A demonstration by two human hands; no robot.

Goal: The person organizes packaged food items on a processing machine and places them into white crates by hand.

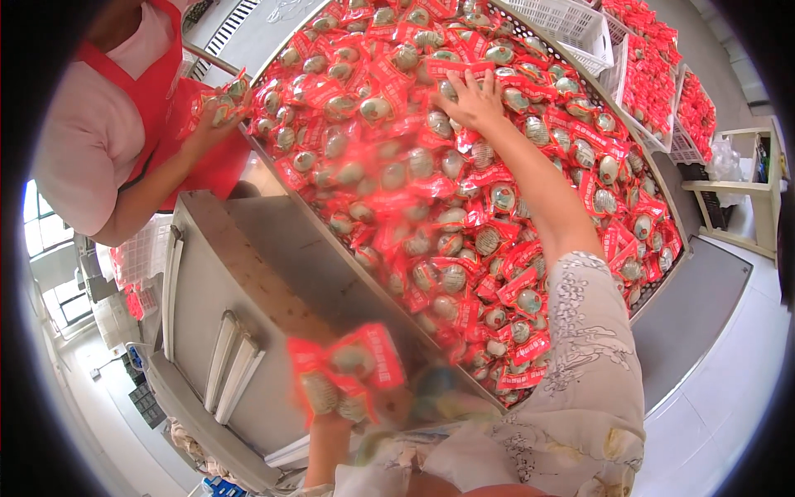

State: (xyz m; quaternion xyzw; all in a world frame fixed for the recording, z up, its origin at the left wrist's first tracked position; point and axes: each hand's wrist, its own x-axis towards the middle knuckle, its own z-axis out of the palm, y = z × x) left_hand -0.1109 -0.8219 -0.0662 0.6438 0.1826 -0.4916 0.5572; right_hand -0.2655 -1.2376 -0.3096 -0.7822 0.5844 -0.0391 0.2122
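A large metal bin with perforated walls (658, 292) lies before me, heaped with eggs sealed in red-and-clear plastic packets (453, 279). My right hand (475, 102) rests on the heap towards its far side, fingers spread, the fingertips touching a red packet (459, 68). Low in the view, outside the bin's near left edge, my left hand (335, 424) holds a bunch of several egg packets (348, 373). The bunch is blurred and hides most of that hand's fingers. Printed writing shows on the packets.
A co-worker in a red apron (205, 149) stands at the left, holding packets (220, 105) in one hand. White plastic crates (577, 31) and crates full of red packets (649, 81) stand back right. A metal machine housing (242, 273) borders the bin. A stool-like frame (733, 186) stands right.
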